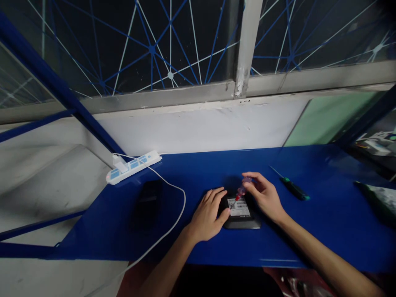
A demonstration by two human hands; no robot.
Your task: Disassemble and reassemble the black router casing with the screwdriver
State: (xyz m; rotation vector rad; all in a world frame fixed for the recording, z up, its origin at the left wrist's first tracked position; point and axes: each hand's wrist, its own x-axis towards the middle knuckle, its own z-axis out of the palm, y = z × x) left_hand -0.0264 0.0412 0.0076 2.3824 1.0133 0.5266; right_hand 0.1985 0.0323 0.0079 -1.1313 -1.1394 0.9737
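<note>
Head view: a black labelled device [243, 224] was set near the front edge of the blue surface [235, 249], touched at its left by the left hand [204, 218], thumb spread from fingers. A small purple tool [241, 190] was pinched in the grip of the right hand [266, 197]. Room was left toward the back edge; a green screwdriver [295, 189] was laid rightward, a white cable [185, 199] leftward, before a white wall [201, 126].

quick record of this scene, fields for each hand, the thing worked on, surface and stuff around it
left hand: resting against black box
right hand: holding purple screwdriver
screwdriver tip: at white label on box
surface: blue table
right side: green screwdriver
left side: power strip, white cable
</note>
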